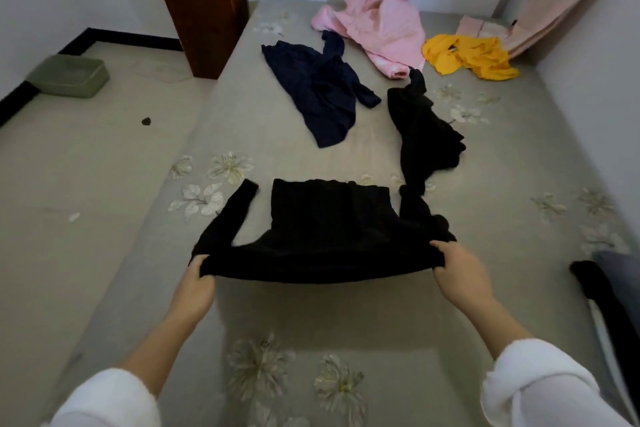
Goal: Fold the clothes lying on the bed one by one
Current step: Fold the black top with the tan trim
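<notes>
Folding barely begun: one top in hand, four pieces waiting.
The left hand [199,274] and right hand [457,270] each pinch a near corner of the black top [329,229], spread on the bed [311,315]. The navy garment [322,97] at 12 o'clock, black garment [422,135] at 1, and pink garment [377,24] and yellow garment [467,55] beyond lie crumpled.

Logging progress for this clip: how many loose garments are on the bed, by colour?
Black: 2 (black top, gripped; black garment, lying loose)
Navy: 1 (navy garment)
Pink: 1 (pink garment)
Yellow: 1 (yellow garment)
Total: 5
The dark item at the right edge is too cropped to count.
</notes>
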`<state>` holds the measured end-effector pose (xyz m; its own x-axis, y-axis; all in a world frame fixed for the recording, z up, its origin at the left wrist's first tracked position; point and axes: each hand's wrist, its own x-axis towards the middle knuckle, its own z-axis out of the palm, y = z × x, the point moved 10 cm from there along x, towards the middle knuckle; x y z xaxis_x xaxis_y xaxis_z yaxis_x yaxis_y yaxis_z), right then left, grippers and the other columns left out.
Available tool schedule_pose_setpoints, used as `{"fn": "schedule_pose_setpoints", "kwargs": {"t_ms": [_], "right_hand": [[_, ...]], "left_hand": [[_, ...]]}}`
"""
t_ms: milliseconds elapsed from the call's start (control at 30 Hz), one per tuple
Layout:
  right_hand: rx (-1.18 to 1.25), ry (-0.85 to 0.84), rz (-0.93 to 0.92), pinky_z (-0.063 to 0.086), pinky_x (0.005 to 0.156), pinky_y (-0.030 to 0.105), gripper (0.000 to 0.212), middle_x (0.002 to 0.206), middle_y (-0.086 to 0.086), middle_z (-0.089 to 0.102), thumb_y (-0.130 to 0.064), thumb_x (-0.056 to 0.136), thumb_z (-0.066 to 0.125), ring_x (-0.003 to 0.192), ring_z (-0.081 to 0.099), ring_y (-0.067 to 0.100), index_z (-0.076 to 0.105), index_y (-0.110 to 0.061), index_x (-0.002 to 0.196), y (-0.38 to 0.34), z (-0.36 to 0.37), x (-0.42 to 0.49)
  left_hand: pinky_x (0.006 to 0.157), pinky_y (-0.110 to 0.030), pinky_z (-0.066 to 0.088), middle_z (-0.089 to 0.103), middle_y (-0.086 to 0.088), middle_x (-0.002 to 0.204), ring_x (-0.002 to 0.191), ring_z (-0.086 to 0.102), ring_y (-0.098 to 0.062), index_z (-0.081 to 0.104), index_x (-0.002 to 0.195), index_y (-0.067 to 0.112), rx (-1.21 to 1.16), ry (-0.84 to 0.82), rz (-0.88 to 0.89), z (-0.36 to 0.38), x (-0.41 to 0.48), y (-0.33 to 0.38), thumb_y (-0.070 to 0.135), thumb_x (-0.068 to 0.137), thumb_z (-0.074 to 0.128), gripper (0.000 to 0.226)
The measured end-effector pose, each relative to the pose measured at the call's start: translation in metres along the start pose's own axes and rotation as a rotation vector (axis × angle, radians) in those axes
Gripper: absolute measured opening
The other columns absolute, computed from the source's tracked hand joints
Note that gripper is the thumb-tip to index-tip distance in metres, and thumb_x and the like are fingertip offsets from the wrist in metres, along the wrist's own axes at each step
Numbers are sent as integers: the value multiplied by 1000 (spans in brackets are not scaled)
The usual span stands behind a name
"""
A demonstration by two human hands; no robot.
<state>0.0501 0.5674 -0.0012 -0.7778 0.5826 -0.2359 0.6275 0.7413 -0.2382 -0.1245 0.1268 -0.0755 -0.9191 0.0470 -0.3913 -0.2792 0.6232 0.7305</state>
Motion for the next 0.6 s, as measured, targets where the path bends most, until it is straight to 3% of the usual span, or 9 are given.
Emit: {"fn": "schedule_pose_setpoints", "kwargs": {"t_ms": [100, 167, 333, 400, 500, 600], "right_hand": [[-65, -200, 21, 41, 96, 32, 50, 133, 11, 53, -10, 90, 52, 124, 50, 28, 48, -16, 139, 21, 79, -20], [-101, -312, 27, 39, 99, 30, 47, 137, 9, 49, -16, 93, 51, 130, 45, 26, 45, -17, 140, 35, 129, -39], [-350, -594, 56, 26, 114, 36, 58, 159, 6, 17, -24, 99, 42, 147, 15, 25, 19, -23, 152, 78, 222, -90], [-436, -655, 75, 24, 114, 39, 55, 159, 8, 15, -22, 97, 42, 146, 14, 27, 26, -20, 149, 89, 237, -102], [-370, -550, 47, 33, 108, 36, 45, 145, 8, 37, -24, 93, 47, 135, 31, 25, 43, -17, 138, 72, 238, -92], [-65, -390, 12, 37, 103, 35, 53, 138, 6, 46, -23, 91, 53, 127, 38, 23, 39, -12, 141, 36, 241, -73]], "left_hand": [[59, -32, 39, 59, -12, 94, 74, 56, -25, 51, 121, 10, 261, -127, -58, 31, -15, -57, 10, 98, 38, 26], [57, -31, 35, 59, -12, 97, 78, 57, -26, 51, 123, 8, 415, -203, -58, 52, -29, -89, 2, 94, 42, 30], [92, -27, 41, 50, -13, 138, 118, 54, -25, 29, 144, 17, 751, -526, -106, 103, -63, -176, 11, 96, 42, 50], [99, -31, 41, 45, -13, 143, 122, 51, -26, 20, 149, 20, 872, -616, -150, 115, -75, -197, 18, 98, 39, 54], [82, -30, 45, 50, -13, 123, 104, 56, -25, 38, 138, 16, 923, -460, -120, 118, -67, -185, 21, 93, 47, 46], [77, -34, 46, 46, -10, 117, 104, 51, -26, 49, 127, 12, 751, -219, 40, 130, -53, -140, 23, 88, 54, 41]]}}
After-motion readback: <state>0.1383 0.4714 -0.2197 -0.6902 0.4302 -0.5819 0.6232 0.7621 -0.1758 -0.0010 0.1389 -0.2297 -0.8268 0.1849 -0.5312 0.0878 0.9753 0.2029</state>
